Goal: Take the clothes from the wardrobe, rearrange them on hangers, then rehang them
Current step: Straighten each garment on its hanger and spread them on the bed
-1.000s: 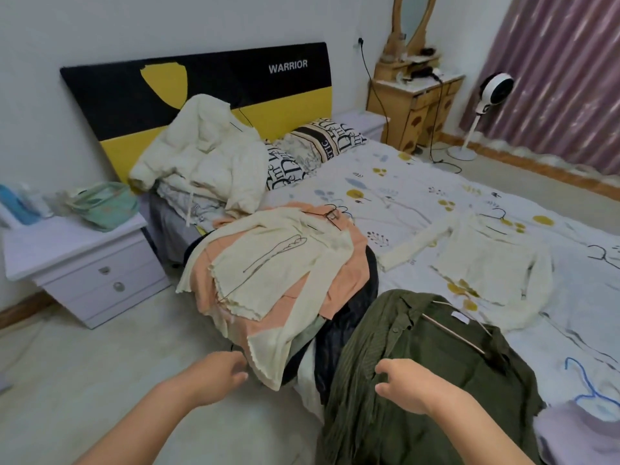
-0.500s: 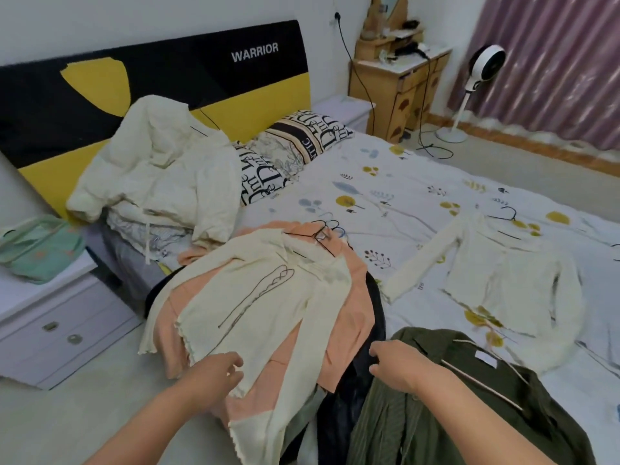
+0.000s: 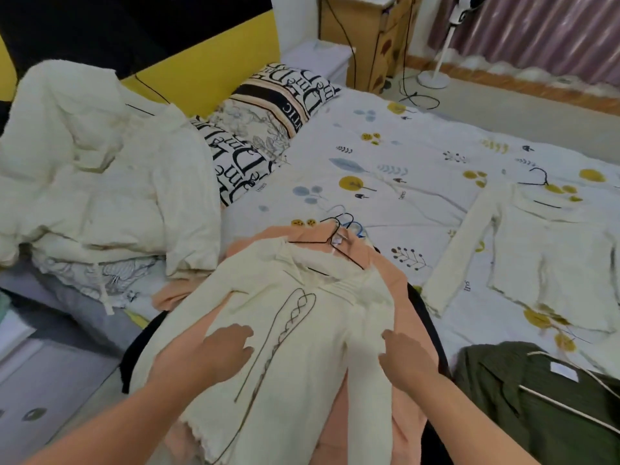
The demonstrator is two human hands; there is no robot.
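Head view: a bed (image 3: 419, 156) is shown strewn with clothes.
Change: both hands, lifted clear a second ago, are now laid on the cream top (image 3: 302, 337), so smoothing on its hanger (image 3: 330, 245) is judged begun.
Pile: cream top is stacked over a peach garment (image 3: 406, 407).
Left hand (image 3: 223, 350): flat, fingers spread.
Right hand (image 3: 407, 359): fingers pressed on the sleeve, loosely curled.

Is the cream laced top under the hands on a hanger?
Yes: a black hanger sits in the neck of the cream top.
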